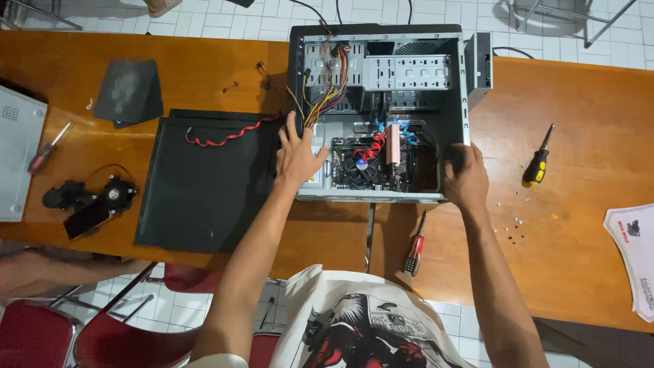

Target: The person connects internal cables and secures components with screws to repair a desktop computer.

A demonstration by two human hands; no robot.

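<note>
Head view, hands: left hand [298, 155] lies flat, fingers spread wide, on the left edge of the computer case [381, 112]; holds nothing. Right hand [465, 178] curls over the case's right edge near the lower corner, gripping the wall.
Case: open, lying on its side on the worktop [579, 136], between both hands; circuit board w/ round fan [359, 168] just right of left hand.
Wires: yellow/red/black bundle [327, 88] runs down from the top of the case to just above the left fingertips.
Left of left hand: black side panel [204, 184] flat on worktop, touching the case; red coiled cable [228, 135] on its top edge.
Right of right hand: yellow-black screwdriver [538, 163], apart from the case; small screws [514, 228] scattered below it.
Between the forearms: red-handled screwdriver [414, 249] on worktop, near the front edge.
Far left: black fan unit [88, 197], small red screwdriver [46, 151], dark grey cloth [128, 90].
</note>
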